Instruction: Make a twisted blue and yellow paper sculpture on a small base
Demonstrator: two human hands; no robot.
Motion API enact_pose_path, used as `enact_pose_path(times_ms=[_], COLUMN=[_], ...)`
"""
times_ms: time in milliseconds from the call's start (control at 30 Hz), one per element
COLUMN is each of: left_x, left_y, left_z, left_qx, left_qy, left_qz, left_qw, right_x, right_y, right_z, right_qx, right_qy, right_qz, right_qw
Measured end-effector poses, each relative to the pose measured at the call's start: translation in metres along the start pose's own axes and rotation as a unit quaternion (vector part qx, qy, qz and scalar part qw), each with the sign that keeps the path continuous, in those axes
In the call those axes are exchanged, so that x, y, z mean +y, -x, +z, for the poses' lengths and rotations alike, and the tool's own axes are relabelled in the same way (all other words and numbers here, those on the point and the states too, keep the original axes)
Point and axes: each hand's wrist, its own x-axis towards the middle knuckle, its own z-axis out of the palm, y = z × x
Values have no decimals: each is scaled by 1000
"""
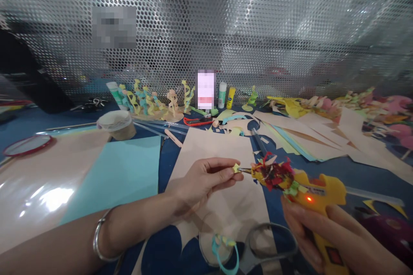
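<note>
My left hand pinches a small pale yellow paper piece between thumb and fingers, over a cream sheet of paper. Wrapped round the handle of a yellow hot glue gun is my right hand. The gun's metal nozzle points left and meets the yellow piece. Red and green scraps cling around its front, and an orange light glows on its side. Below the hands lie a curled light-blue paper strip on a round paper disc and dark-handled scissors.
Light-blue paper and a glossy clear sheet lie left, near a tub. Curled paper figures, a lit phone, glue sticks and a red cutter line the back. Paper scraps spread right.
</note>
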Motion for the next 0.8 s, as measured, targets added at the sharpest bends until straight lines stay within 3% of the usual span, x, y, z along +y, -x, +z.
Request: enact_pose_path(times_ms=[233,667,800], left_x=[-1,-2,-2], left_y=[0,-1,-1], left_z=[-2,-2,-2], left_qx=[-7,-2,2], left_qy=[5,1,-1], left_qz=[15,19,16], left_qw=[1000,1000,1000], right_x=[1,3,5], right_y=[1,-2,-3], right_z=[0,-5,-3], right_qx=[14,-8,26], right_qy=[10,136,161], right_qz=[-12,-35,-44], right_qw=[1000,990,986])
